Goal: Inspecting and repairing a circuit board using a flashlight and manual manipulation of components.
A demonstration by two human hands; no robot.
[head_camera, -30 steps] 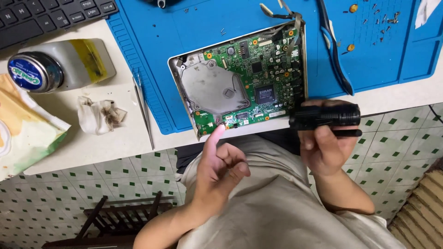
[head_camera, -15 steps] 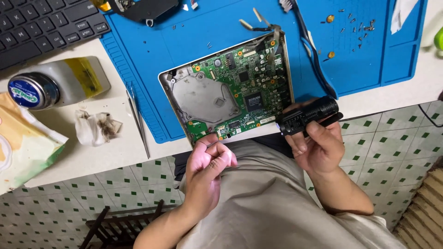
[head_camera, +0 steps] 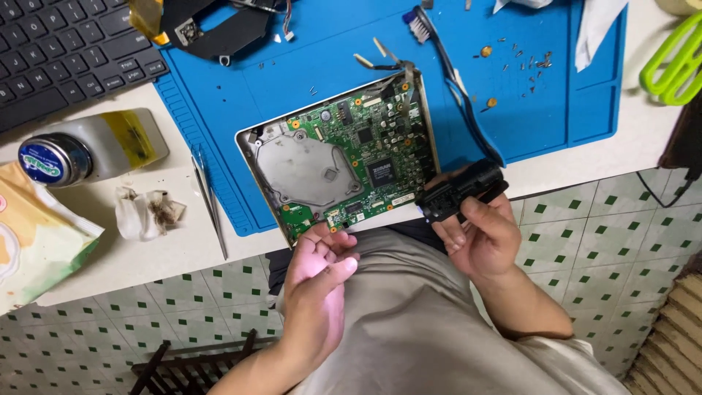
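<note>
Your right hand [head_camera: 479, 238] gripped the black module [head_camera: 461, 192] in closed fingers at the tabletop [head_camera: 146, 252] edge, just beside the circuit board [head_camera: 344, 164]. Your left hand [head_camera: 318, 274] hung loosely curled below the board, holding nothing.

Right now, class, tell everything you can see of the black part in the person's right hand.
The black part is a small, oblong block that looks like plastic, with ridged, stepped edges. The right hand grips it from below, fingers wrapped over its near side, holding it tilted at the table's front edge, beside the corner of the green circuit board.
</note>
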